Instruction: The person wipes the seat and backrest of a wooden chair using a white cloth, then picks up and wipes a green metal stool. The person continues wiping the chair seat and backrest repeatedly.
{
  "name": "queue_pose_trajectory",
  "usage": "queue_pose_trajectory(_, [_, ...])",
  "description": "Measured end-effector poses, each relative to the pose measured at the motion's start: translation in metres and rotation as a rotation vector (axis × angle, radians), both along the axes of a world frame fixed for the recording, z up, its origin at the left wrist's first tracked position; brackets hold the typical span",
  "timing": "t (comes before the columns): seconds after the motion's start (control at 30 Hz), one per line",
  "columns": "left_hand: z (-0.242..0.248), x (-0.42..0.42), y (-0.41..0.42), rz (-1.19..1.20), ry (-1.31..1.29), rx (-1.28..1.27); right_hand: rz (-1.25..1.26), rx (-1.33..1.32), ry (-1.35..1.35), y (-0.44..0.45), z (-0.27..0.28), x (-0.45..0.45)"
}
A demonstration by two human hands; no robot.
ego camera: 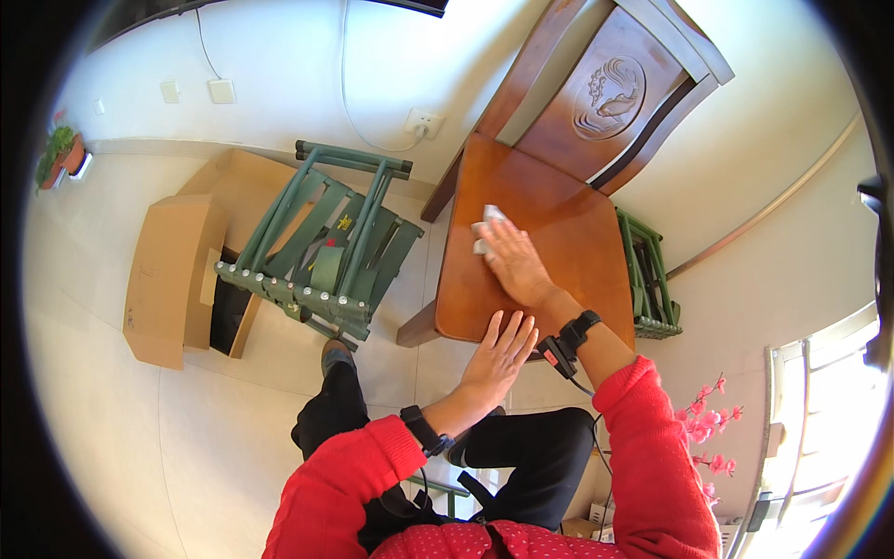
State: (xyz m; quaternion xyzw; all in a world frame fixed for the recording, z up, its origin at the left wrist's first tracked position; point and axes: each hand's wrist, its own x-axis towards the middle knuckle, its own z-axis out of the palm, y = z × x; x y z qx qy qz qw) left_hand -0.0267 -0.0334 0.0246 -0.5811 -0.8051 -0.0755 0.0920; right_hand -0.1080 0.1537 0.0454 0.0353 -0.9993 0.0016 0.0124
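A brown wooden chair with a carved fish medallion in its backrest stands before me. On its seat, my right hand lies palm down over a crumpled white cloth or tissue, which shows at the fingertips; most of it is hidden beneath the fingers. My left hand rests at the seat's front edge, fingers spread, holding nothing that I can see. Both wrists wear black straps, and a small device with a cable is on the right one.
Left of the chair are green folding stools and an open cardboard box. Another green folding stool stands right of the chair. A plugged-in cable hangs at the wall socket. Pink artificial blossoms are near my right arm.
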Motion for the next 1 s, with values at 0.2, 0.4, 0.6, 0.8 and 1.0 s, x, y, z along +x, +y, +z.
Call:
queue_pose_trajectory(0.2, [0.001, -0.003, 0.000, -0.019, -0.045, 0.011, -0.499, -0.007, 0.027, 0.112, -0.008, 0.035])
queue_pose_trajectory(0.4, [0.006, -0.001, 0.000, -0.006, -0.018, -0.029, -0.903, 0.095, 0.160, 0.133, -0.017, 0.027])
queue_pose_trajectory(0.6, [0.008, -0.002, 0.001, -0.018, -0.024, -0.066, -0.284, 0.039, 0.245, 0.024, -0.018, -0.076])
queue_pose_trajectory(0.8, [0.004, -0.003, 0.002, -0.004, 0.009, -0.021, 0.012, -0.057, -0.032, 0.006, 0.000, -0.101])
queue_pose_trajectory(1.0, [0.006, -0.003, 0.005, 0.010, 0.023, -0.031, -0.160, -0.092, 0.054, 0.063, -0.004, -0.139])
